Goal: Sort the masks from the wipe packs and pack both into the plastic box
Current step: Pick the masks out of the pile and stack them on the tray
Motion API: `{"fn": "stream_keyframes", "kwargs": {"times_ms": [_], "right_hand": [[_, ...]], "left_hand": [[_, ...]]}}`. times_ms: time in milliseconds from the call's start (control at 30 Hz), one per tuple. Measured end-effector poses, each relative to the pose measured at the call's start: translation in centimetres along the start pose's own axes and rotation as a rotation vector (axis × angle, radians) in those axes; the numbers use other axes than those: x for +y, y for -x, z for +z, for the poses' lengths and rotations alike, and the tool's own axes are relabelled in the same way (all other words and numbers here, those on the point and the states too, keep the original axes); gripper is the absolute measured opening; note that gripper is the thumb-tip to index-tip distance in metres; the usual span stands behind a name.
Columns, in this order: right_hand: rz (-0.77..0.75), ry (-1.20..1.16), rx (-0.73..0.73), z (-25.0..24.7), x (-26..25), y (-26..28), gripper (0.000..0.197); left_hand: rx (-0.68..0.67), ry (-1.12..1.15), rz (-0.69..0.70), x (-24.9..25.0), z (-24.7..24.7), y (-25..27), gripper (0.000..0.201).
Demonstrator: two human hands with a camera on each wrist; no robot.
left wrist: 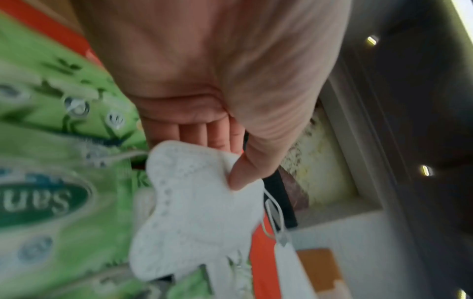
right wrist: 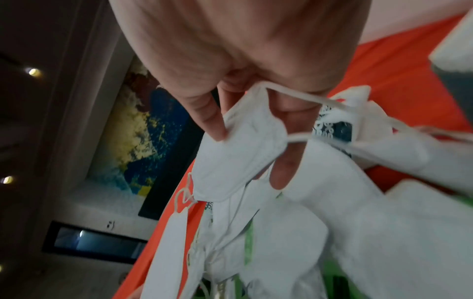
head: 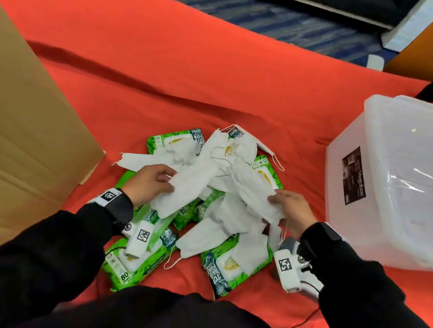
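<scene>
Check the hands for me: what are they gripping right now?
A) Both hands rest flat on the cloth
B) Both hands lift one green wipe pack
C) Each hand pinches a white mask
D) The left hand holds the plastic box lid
C: the left hand pinches a white mask and the right hand pinches another mask, both over the pile of green wipe packs.

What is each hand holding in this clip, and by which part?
The left hand pinches a white mask at its edge between thumb and fingers. The right hand pinches another white mask at its end, beside the ear loop.
</scene>
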State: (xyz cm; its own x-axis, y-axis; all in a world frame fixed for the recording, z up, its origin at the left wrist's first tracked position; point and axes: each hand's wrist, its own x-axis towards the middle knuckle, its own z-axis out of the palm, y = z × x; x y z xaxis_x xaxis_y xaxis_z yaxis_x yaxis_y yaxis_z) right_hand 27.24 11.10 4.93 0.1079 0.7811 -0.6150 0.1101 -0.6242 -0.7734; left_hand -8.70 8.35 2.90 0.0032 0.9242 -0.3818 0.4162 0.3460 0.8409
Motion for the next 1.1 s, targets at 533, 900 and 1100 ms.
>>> {"fn": "stream_keyframes", "kwargs": {"times_ms": [533,900,1100], "right_hand": [[0.048,-0.288,-0.206,5.7,2.2,5.1,0.016],[-0.066,-0.320,-0.091,6.2,2.2,5.7,0.031],[-0.036,-0.565,-0.220,9.0,2.0,6.4,0.057]], "left_hand": [[0.436,-0.219,0.788,6.8,4.7,4.4,0.036],[0.502,-0.006,0.336,5.1,5.2,5.8,0.055],[0.087,-0.134,0.300,6.4,8.9,5.7,0.054]]}}
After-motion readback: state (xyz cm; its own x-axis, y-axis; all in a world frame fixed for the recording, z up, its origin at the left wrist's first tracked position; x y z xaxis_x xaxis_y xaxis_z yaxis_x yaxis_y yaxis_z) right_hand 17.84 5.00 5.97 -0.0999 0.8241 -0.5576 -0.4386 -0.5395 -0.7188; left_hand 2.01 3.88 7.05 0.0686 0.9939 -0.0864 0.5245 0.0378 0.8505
